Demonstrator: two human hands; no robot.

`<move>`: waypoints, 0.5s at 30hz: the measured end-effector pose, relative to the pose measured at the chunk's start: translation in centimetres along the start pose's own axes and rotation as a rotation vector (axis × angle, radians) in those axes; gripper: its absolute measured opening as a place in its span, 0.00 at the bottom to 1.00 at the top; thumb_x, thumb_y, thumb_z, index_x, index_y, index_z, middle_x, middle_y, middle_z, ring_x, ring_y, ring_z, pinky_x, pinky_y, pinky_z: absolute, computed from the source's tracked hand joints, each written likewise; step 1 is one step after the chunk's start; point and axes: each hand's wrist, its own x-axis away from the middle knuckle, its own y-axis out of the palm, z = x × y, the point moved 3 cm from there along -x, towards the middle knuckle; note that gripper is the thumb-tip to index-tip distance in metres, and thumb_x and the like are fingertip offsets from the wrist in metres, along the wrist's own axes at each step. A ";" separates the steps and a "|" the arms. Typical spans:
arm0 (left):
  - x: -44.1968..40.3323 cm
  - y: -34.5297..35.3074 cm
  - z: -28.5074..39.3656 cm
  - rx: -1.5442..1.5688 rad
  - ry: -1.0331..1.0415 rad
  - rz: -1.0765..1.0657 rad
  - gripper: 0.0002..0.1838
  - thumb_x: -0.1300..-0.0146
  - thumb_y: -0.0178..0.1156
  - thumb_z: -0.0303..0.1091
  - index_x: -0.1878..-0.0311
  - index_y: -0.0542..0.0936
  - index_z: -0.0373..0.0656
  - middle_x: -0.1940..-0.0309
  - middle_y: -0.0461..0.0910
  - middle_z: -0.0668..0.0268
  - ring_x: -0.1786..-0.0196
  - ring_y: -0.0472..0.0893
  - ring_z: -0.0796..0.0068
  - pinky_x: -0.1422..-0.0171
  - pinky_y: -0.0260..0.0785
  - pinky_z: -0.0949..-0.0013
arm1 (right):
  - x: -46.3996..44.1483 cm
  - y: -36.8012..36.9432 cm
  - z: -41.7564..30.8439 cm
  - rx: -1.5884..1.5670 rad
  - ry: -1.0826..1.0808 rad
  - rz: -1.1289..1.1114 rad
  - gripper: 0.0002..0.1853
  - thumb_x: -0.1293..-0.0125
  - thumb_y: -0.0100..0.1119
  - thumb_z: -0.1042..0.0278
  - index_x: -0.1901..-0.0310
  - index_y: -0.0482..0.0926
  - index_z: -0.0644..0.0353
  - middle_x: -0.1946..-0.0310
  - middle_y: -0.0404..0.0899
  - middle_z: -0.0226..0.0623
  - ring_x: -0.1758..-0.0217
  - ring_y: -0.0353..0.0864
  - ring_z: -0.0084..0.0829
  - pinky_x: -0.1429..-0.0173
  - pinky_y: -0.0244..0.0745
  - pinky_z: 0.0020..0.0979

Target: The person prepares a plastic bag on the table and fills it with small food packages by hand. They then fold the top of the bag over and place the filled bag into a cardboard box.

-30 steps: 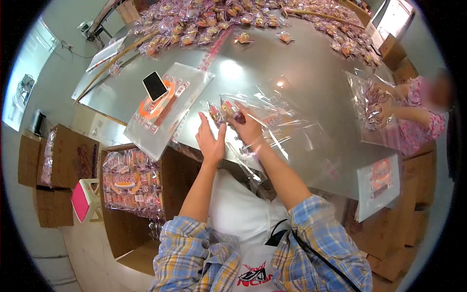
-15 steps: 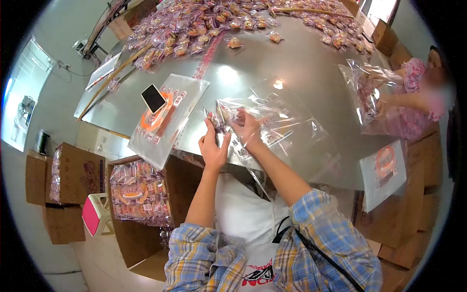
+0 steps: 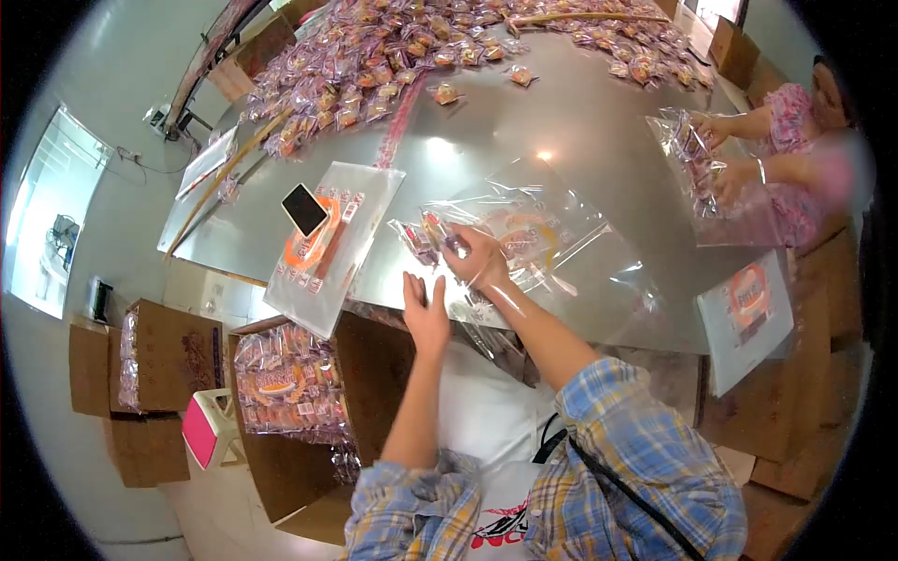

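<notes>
My right hand [image 3: 480, 261] closes around a small wrapped snack [image 3: 436, 224] near the front edge of the metal table. A clear plastic bag [image 3: 552, 229] with orange print spreads beside that hand, and its film lies about the wrist. Another wrapped snack [image 3: 412, 241] is against the first on its left; what supports it cannot be told. Just below them, my left hand [image 3: 428, 316] is open, thumb and fingers apart, holding nothing. To its left, a stack of flat printed bags [image 3: 323, 309] lies on the table with a phone [image 3: 305, 210] on top.
A large heap of wrapped snacks [image 3: 374, 75] covers the table's far side, by a wooden stick [image 3: 224, 173]. Below left, a cardboard box [image 3: 374, 365] contains filled bags [image 3: 290, 379] near a pink-topped stool [image 3: 199, 430]. At right, a co-worker's hands [image 3: 734, 178] handle another bag; more flat bags [image 3: 748, 318] hang over the edge.
My left hand has come away from the snacks, lower and a little right, and its fingers have opened. My right hand remains at the snacks. The view has shifted slightly.
</notes>
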 end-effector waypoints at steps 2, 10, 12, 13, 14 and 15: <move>5.1 0.4 1.6 -0.031 -0.029 0.008 0.49 0.29 0.69 0.37 0.18 0.49 0.28 0.20 0.57 0.36 0.23 0.70 0.56 0.23 0.64 0.61 | 0.2 -0.4 -0.5 -0.060 0.032 0.021 0.27 0.35 0.69 0.55 0.37 0.83 0.60 0.46 0.86 0.51 0.40 0.84 0.47 0.33 0.76 0.41; 11.2 -2.0 1.8 0.009 -0.303 -0.213 0.24 0.18 0.52 0.37 0.27 0.71 0.32 0.62 0.88 0.59 0.80 0.78 0.80 0.75 0.71 0.74 | -1.9 0.1 -0.6 0.349 0.118 0.210 0.18 0.38 0.68 0.59 0.49 0.86 0.58 0.57 0.87 0.45 0.50 0.86 0.50 0.46 0.79 0.45; 10.8 -2.6 2.6 0.001 -0.296 -0.208 0.24 0.18 0.53 0.39 0.27 0.72 0.35 0.67 0.85 0.62 0.81 0.75 0.83 0.77 0.68 0.76 | -2.8 1.2 2.9 0.282 0.072 0.227 0.25 0.40 0.70 0.60 0.41 0.81 0.55 0.53 0.86 0.43 0.49 0.85 0.49 0.45 0.79 0.45; 10.5 -3.1 2.1 0.011 -0.307 -0.205 0.24 0.18 0.53 0.39 0.27 0.71 0.35 0.67 0.86 0.62 0.81 0.75 0.83 0.76 0.68 0.76 | -2.7 1.1 2.7 0.281 0.077 0.233 0.26 0.40 0.70 0.60 0.39 0.80 0.55 0.53 0.86 0.43 0.49 0.85 0.48 0.44 0.79 0.45; 10.4 -3.5 1.9 0.017 -0.317 -0.203 0.24 0.18 0.53 0.39 0.26 0.71 0.36 0.67 0.86 0.62 0.81 0.76 0.83 0.76 0.67 0.76 | -2.5 1.1 2.4 0.277 0.083 0.241 0.28 0.40 0.71 0.60 0.38 0.78 0.55 0.52 0.85 0.43 0.49 0.85 0.48 0.44 0.79 0.45; 10.3 -3.5 2.1 0.029 -0.298 -0.189 0.25 0.18 0.54 0.40 0.25 0.70 0.37 0.67 0.85 0.62 0.79 0.76 0.82 0.75 0.68 0.76 | -1.8 0.3 0.6 0.272 0.047 0.213 0.31 0.41 0.72 0.57 0.36 0.77 0.55 0.48 0.84 0.43 0.46 0.84 0.47 0.44 0.79 0.46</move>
